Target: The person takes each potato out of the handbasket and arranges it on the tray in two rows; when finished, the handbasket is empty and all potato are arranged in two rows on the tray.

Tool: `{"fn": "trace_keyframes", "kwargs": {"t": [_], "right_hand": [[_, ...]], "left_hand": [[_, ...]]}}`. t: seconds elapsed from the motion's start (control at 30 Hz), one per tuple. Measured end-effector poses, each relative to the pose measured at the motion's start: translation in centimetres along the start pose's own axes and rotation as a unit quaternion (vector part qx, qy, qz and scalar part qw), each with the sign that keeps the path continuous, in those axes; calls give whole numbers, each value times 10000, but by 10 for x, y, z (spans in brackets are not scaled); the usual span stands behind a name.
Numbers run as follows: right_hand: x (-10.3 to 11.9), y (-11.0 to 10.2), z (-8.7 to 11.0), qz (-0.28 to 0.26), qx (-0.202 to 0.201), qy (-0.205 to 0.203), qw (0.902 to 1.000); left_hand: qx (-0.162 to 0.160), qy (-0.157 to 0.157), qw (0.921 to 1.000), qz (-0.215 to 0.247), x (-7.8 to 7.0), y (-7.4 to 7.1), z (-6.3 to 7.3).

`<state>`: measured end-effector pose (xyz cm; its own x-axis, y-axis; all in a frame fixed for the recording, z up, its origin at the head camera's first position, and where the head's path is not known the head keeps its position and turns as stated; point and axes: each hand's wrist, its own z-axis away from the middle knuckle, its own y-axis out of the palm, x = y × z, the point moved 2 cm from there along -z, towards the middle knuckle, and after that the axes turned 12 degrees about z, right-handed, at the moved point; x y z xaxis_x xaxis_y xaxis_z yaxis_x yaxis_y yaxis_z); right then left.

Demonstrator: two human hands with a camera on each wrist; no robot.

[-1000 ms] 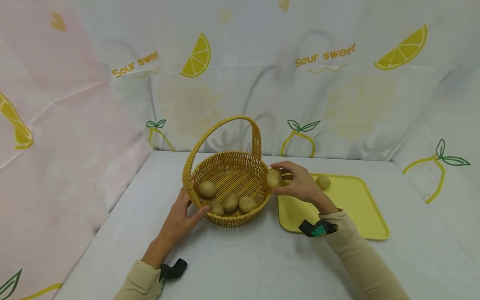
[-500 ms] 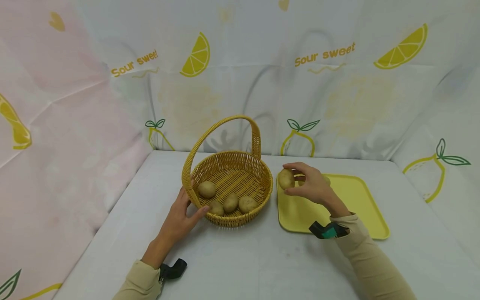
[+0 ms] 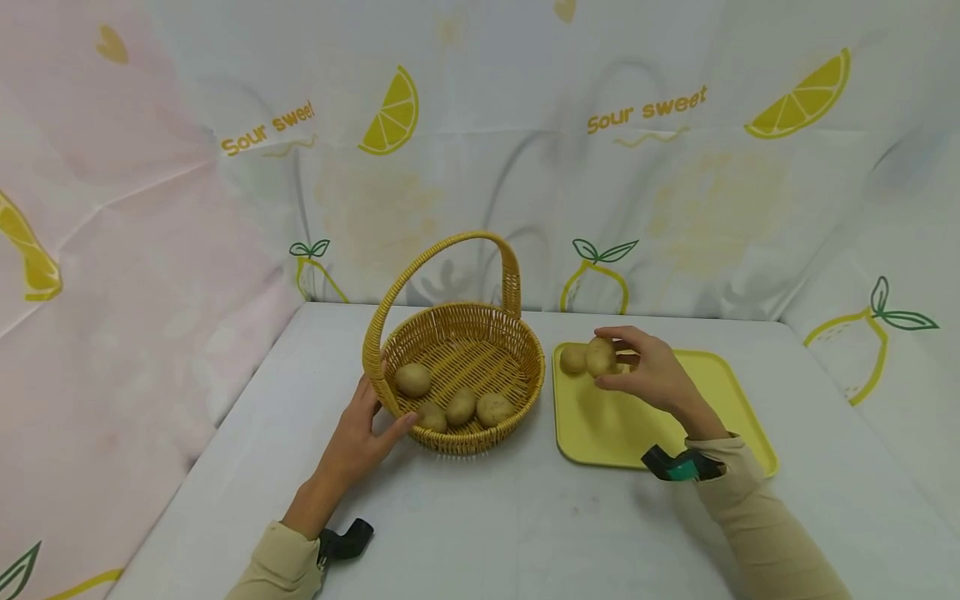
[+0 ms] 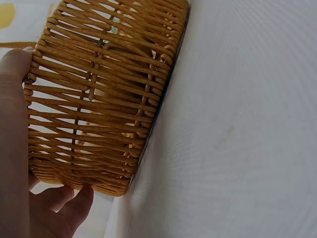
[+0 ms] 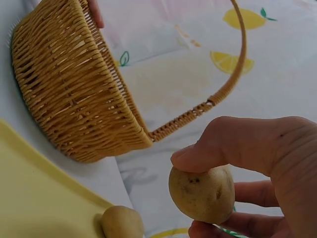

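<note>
In the head view my right hand (image 3: pixel 651 375) pinches a potato (image 3: pixel 601 357) between thumb and fingers above the back left part of the yellow tray (image 3: pixel 600 433). Just left of it another potato (image 3: pixel 573 359) lies in the tray's corner. Behind the fingers, most of a further potato seems hidden. My left hand (image 3: pixel 360 442) grips the left side of the wicker basket (image 3: pixel 468 312), its thumb at the rim and fingers against the outer wall (image 4: pixel 94 109). Several potatoes lie inside, among them one at the left (image 3: pixel 413 380) and one at the front right (image 3: pixel 494 409).
The basket's tall arched handle (image 3: pixel 442 246) rises above its opening. A narrow strip of white table (image 3: pixel 546 450) separates basket and tray. Behind the table hangs a lemon-print cloth (image 3: pixel 480 167).
My right hand has moved right with the potato, from the basket's right rim to over the tray, uncovering the potato in the tray's corner. The left hand and basket stay put.
</note>
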<state>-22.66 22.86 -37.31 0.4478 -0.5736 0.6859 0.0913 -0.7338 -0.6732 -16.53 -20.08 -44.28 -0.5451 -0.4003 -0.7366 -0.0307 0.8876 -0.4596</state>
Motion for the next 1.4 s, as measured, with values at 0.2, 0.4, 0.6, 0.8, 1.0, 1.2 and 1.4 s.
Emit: {"fn": "trace_keyframes", "kwargs": {"t": [0.2, 0.4, 0.6, 0.8, 1.0, 1.2, 1.4], "right_hand": [[-6, -9, 6, 75, -98, 184, 9998], [-11, -18, 13, 95, -62, 344, 9993], [-18, -29, 18, 437, -293, 293, 9982], [-25, -43, 21, 693, -380, 422, 9960], [-32, -53, 23, 627, -489, 514, 9955], [-44, -63, 26, 746, -579, 754, 9927], [-57, -71, 30, 868, -508, 1033, 9896]], "left_hand": [[-13, 36, 10000, 29, 0, 0, 0], [-1, 23, 10000, 61, 1, 0, 0], [6, -7, 10000, 62, 1, 1, 1], [-16, -39, 10000, 29, 0, 0, 0], [14, -37, 10000, 70, 0, 0, 0], [15, 14, 9999, 110, 0, -1, 0], [4, 35, 9999, 125, 1, 0, 1]]}}
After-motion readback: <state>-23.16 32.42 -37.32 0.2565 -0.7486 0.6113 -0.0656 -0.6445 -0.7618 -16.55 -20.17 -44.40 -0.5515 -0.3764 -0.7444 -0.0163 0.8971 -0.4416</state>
